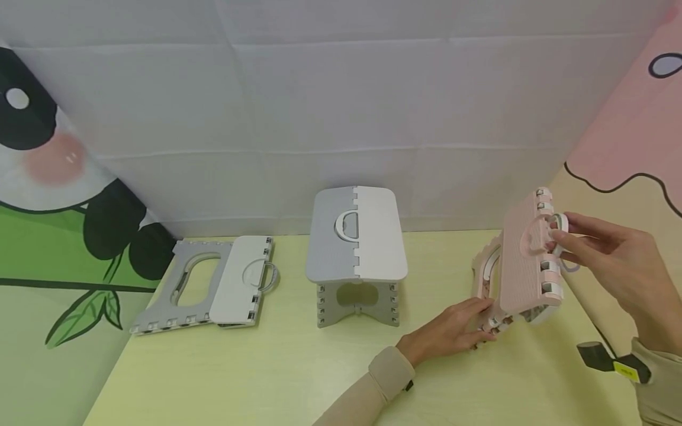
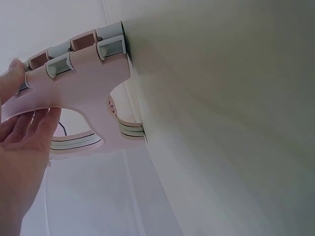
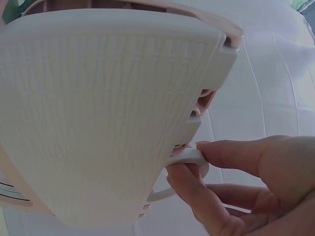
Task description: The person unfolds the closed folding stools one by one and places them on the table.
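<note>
A pink and white folding stool stands partly folded at the right of the table, its seat panels tilted steeply. My right hand pinches the white carry handle at the fold of the seat, with thumb and fingers around the loop. Lower down, my left hand grips the hinged edge of the pink leg panel. In the left wrist view, the thumb is over the hinges and the fingers of that hand reach through the cutout of the pink leg panel.
An opened grey and white folding stool stands upright at the middle back of the table. To its left, another grey and white stool lies folded down. A white cloth hangs behind; printed panels flank both sides.
</note>
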Motion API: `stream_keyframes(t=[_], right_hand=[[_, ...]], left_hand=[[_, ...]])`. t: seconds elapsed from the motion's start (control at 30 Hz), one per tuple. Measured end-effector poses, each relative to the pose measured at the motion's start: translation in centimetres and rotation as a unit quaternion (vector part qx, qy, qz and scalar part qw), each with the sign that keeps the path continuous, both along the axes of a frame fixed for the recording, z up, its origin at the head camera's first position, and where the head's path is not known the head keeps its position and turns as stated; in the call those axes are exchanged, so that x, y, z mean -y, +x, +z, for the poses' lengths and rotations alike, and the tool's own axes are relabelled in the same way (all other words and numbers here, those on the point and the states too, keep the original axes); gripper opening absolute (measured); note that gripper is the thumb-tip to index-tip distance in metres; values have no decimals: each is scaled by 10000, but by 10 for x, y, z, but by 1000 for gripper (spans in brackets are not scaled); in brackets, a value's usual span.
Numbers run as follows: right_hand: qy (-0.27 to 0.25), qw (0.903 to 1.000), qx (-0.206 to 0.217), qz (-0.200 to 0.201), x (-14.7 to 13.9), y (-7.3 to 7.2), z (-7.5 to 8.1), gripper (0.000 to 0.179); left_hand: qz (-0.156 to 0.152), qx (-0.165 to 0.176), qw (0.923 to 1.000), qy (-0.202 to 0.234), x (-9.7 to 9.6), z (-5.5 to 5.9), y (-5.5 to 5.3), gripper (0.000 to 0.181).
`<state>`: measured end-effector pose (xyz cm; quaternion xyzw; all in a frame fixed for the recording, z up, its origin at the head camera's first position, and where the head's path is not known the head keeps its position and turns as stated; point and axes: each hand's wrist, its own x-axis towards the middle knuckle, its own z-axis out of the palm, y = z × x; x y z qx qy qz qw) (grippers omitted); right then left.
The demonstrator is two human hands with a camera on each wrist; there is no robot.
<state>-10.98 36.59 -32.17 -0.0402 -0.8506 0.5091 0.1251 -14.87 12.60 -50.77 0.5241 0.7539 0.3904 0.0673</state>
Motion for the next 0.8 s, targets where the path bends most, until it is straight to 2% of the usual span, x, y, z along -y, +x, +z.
stream_keyframes(t=[0.17,0.53,0.8], right_hand=[[71,9999,62,-88,2,-1,1,56],[799,9954,322,-418,8,-1,3,66],[752,9964,191,-338,12,-2,4,62]], left_hand=[[-40,147,9999,9,-1,0,-1,66],[-8,523,9984,-204,-3,3,0,66],[-87,656,9977,-145,-3,4,-1,66]])
